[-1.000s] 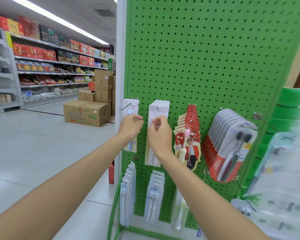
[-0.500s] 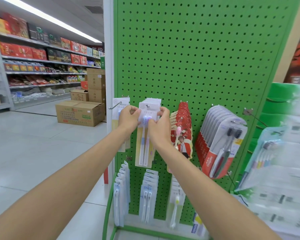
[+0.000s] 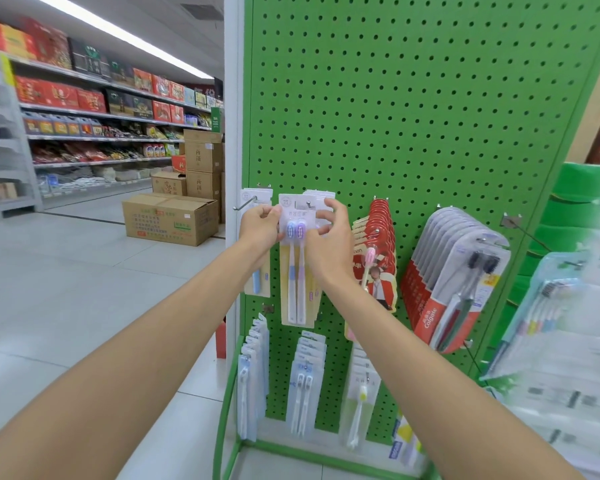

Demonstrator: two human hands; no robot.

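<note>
Both hands are clamped on one two-toothbrush pack (image 3: 297,282): the left hand (image 3: 260,227) pinches its upper left edge and the right hand (image 3: 330,239) its upper right edge. The pack hangs upright with its top at a metal hook (image 3: 309,204), in front of a stack of like packs on the green pegboard (image 3: 413,116). Red toothbrush packs (image 3: 378,237) hang just right of it, and cardboard boxes (image 3: 170,218) and stocked shelves (image 3: 94,112) stand farther off.
</note>
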